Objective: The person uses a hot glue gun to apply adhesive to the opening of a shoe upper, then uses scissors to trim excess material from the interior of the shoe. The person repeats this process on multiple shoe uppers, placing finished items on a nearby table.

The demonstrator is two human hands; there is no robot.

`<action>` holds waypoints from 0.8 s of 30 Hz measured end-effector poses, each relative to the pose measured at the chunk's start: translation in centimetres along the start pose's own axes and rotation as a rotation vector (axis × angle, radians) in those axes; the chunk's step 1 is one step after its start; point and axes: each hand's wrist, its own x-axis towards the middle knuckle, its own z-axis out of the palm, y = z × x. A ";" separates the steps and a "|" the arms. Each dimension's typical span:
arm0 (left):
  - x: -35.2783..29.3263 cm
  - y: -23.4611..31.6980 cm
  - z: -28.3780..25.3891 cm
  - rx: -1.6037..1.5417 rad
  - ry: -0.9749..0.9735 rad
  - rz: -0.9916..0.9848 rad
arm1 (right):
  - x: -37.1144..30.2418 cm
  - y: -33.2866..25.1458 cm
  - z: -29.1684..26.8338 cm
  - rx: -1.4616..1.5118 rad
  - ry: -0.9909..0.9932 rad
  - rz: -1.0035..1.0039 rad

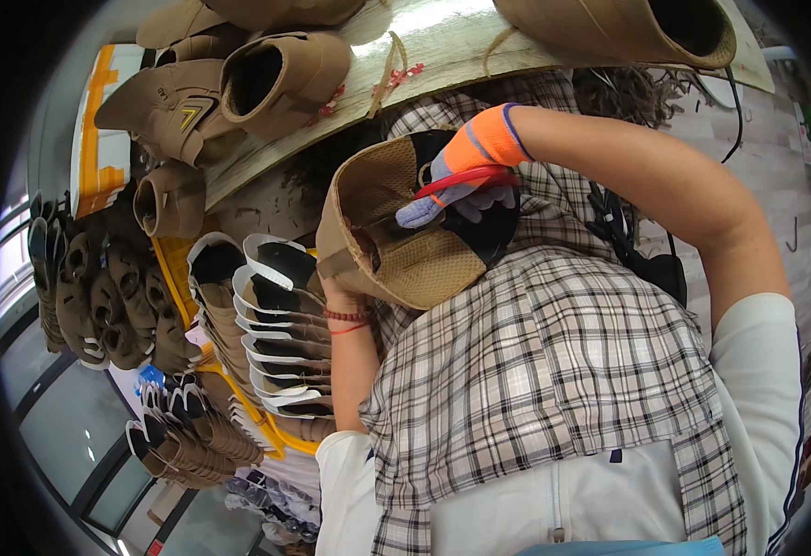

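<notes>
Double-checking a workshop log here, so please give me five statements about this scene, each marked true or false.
1. The right hand wears an orange-and-grey glove. True.
2. The right hand holds a blue-handled tool. False: it holds a red-handled tool.
3. The left hand touches the brown shoe upper with mesh lining. True.
4. The left wrist is bare. False: a red beaded bracelet circles it.
5. The white-edged shoe uppers are stacked to the person's right. False: they are stacked to the person's left.
</notes>
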 end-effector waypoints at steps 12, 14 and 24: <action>0.8 -0.6 -2.3 0.098 0.152 0.083 | -0.7 4.0 5.2 -0.137 0.396 -0.129; 1.0 -0.8 -1.0 0.264 0.135 0.068 | -1.0 7.2 6.5 -0.165 0.498 -0.280; -4.6 10.8 27.2 2.057 -0.387 1.070 | -3.1 11.4 9.1 -0.067 0.609 -0.088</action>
